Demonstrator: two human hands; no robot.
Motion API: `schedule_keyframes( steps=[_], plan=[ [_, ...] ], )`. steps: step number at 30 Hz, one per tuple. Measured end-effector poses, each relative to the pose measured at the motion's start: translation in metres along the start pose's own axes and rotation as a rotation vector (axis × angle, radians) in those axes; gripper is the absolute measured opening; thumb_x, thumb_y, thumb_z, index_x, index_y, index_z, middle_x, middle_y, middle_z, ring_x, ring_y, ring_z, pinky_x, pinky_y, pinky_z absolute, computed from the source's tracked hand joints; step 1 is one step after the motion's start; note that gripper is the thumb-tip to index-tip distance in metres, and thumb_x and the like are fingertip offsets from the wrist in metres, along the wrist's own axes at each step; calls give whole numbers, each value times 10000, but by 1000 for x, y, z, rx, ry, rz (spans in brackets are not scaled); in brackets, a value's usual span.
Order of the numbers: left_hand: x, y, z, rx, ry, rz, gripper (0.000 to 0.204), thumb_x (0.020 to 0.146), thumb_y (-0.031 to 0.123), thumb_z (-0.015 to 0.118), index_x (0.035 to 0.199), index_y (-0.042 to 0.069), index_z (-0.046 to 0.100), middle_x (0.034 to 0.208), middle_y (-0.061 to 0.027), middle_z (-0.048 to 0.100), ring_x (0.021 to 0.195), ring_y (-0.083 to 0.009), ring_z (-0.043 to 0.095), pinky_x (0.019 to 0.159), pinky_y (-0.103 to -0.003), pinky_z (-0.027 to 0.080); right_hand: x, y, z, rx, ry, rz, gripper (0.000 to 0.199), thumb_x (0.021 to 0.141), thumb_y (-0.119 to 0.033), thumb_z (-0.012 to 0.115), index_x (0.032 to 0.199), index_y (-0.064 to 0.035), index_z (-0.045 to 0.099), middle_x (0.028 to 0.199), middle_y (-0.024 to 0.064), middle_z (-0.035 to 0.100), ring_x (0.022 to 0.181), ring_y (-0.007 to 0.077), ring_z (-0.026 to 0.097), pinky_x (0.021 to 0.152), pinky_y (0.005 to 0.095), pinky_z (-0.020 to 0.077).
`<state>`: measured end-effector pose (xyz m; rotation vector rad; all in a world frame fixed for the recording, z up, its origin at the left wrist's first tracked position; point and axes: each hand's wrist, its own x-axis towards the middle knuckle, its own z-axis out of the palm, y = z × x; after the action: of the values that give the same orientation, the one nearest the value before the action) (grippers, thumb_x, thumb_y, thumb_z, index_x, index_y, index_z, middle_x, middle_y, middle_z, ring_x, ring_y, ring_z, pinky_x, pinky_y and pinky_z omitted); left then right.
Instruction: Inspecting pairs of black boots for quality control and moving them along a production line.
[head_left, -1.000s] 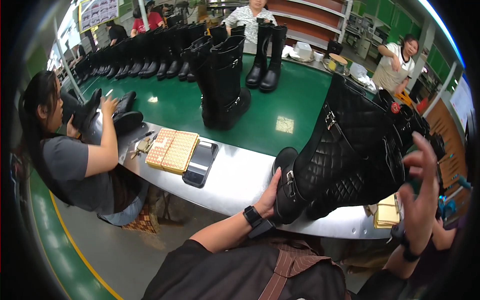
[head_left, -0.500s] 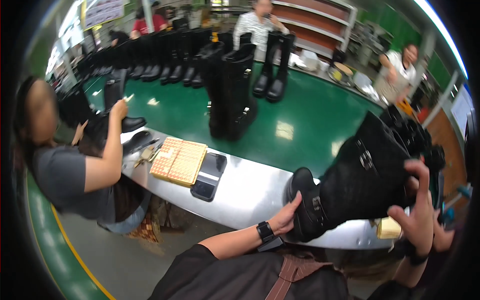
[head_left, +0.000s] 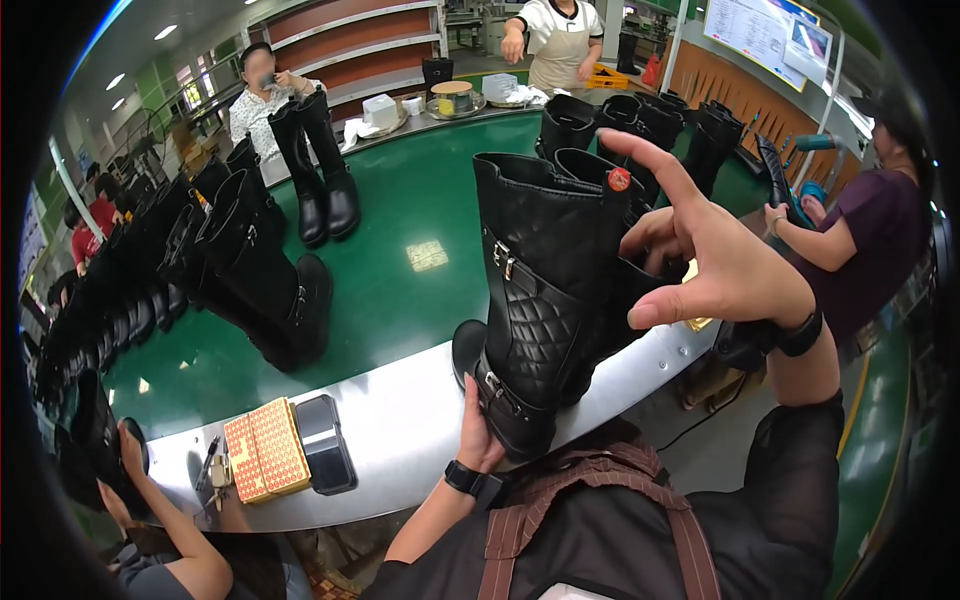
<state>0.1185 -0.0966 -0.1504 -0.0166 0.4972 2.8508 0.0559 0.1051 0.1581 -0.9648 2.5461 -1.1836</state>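
1. Left hand (head_left: 482,436): gripping the foot end of the black quilted boot (head_left: 530,310), thumb on the side; other fingers hidden by the boot.
2. Right hand (head_left: 730,260): grip wide, thumb and index well apart, near the boot's top. Inner fingers overlap the second boot (head_left: 620,305) behind; contact: can't tell.
3. Quilted boot is shaft-up over the near metal edge strip (head_left: 400,400), in front of the person. Can't tell if the sole touches metal.
4. Red round sticker (head_left: 619,179) by the right fingers; on skin or leather, can't tell.
5. Second boot mostly blocked by the first and the right hand. Left row of boots (head_left: 125,275) merges into dark at the rim.
6. Co-worker at lower left (head_left: 185,555) cut off, head out of frame.
7. Surface: glossy green tabletop (head_left: 420,180). Metal strip carries a banded sticker stack (head_left: 265,450) beside a black rectangular case (head_left: 325,445).
8. Room: red-brown shelving (head_left: 350,45) behind, notice board (head_left: 755,40) upper right.
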Motion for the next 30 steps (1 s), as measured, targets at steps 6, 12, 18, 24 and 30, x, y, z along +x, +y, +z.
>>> schedule_keyframes(
  steps=[6,12,18,24,30],
  plan=[
    [-13,1,-4,-94,53,-105,723,960,593,383,1422,36,389,1387,-174,493,1238,-309,524,1069,-459,414,7,-8,-13,-205,-312,-251,655,635,-271,902,1131,-65,527,932,26,635,796,103,621,685,264,482],
    [-29,15,3,-130,59,-88,687,978,563,369,1403,26,420,1372,-170,509,1226,-305,535,1072,-445,412,9,-16,15,-168,-201,-208,527,613,-245,918,959,-20,589,813,41,634,720,70,601,623,233,454],
    [-27,52,0,-34,-11,28,740,993,594,175,1444,31,341,1429,-163,445,1301,-288,458,1116,-436,346,42,-49,13,-9,-4,-320,492,652,-100,855,1070,23,629,855,23,659,760,87,614,684,222,478],
    [0,119,-37,65,85,292,664,1011,548,220,1395,41,410,1354,-132,521,1230,-245,504,1065,-409,378,162,-45,-15,58,188,-359,363,825,-177,715,1106,34,624,979,60,680,843,107,646,792,235,514],
    [0,116,-60,431,504,352,376,1012,366,420,1134,52,588,792,-27,595,676,-93,537,606,-219,411,292,1,-13,-137,303,-472,408,771,-276,786,992,47,671,844,60,697,754,97,647,729,237,520]
  ],
)
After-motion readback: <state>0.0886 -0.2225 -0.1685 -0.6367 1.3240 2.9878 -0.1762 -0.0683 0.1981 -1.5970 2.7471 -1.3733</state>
